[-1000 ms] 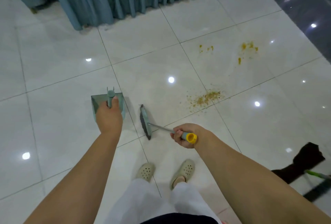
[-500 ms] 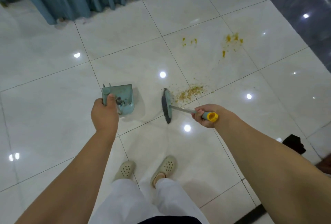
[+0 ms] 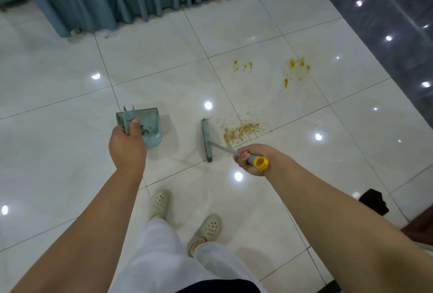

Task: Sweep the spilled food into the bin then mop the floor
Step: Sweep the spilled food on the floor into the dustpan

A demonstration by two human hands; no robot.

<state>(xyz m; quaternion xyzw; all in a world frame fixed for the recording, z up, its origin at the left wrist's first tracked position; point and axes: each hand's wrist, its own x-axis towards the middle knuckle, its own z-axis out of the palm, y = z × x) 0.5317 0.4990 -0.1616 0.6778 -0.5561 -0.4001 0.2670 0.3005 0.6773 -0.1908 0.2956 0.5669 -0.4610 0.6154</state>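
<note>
On the white tiled floor (image 3: pixel 70 152) the sweeping was judged barely begun and mopping untouched, the dustpan (image 3: pixel 145 126) being gripped by the left hand (image 3: pixel 127 145), the broom (image 3: pixel 207 139) clasped by the right hand (image 3: pixel 251 159), and the crumbly yellow spilled food (image 3: pixel 241 129) scattered just beside the bristles, with smaller patches farther off

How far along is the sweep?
Early. Done: a few bits sit in the dustpan, gripped by the left hand. In hand: the right hand holds the broom beside the crumb pile. Left: that pile, two yellow patches, binning, mopping.
</note>
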